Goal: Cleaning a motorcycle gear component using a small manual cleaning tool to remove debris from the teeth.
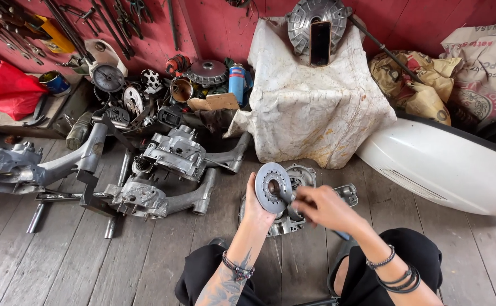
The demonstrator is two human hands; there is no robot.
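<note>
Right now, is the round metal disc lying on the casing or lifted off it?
Lifted off: the left hand holds the disc on edge above the casing.

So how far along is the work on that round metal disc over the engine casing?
Done: the round disc is off the floor, clear of the grey casing below it. In hand: the left hand holds the disc upright while the right hand works at its hub. Left: the casing lies open, and other engine cases sit untouched.

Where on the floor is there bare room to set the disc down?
Bare floorboards lie left of the left hand, below the engine casings. Another patch sits under the white panel. By the wall, the parts pile is crowded.
</note>
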